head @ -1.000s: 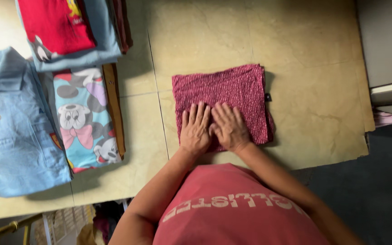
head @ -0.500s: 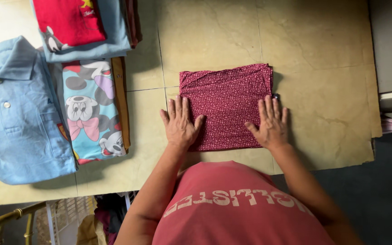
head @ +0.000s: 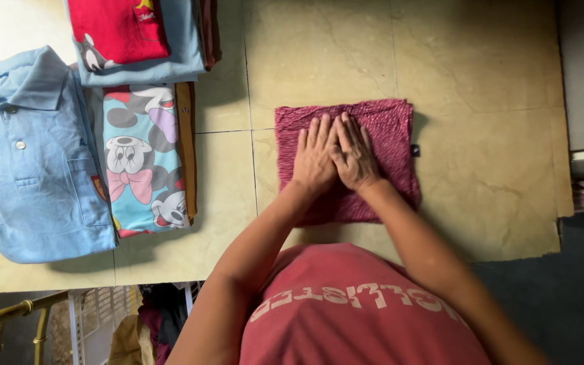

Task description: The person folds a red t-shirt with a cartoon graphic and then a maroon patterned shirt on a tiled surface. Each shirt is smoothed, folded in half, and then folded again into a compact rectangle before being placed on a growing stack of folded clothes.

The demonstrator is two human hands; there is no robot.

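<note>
My left hand point(head: 315, 157) and my right hand point(head: 353, 154) both lie flat, palms down, on the folded maroon cloth point(head: 386, 145), side by side with their inner edges touching near the middle of it. The fingers are stretched out straight and close together, pointing away from me; neither hand grips anything, they only press on the fabric. The cloth is a neat, roughly square fold with a fine speckled pattern, and it sits on the pale marble-patterned counter point(head: 481, 101), a little right of the counter's centre and near the edge closest to me. A small dark tag point(head: 414, 150) sticks out at its right side.

Well apart to the left lie other folded clothes. A light blue collared shirt point(head: 32, 155) with buttons rests at the far left. Just beside it is a folded garment with a cartoon mouse print point(head: 140, 159) on turquoise, lying on top of a brown piece whose edge point(head: 185, 149) shows along its right side. Above that sits a red garment point(head: 116, 27) stacked on a light blue one point(head: 187, 40). My pink shirt point(head: 359, 311) fills the bottom of the view.
</note>
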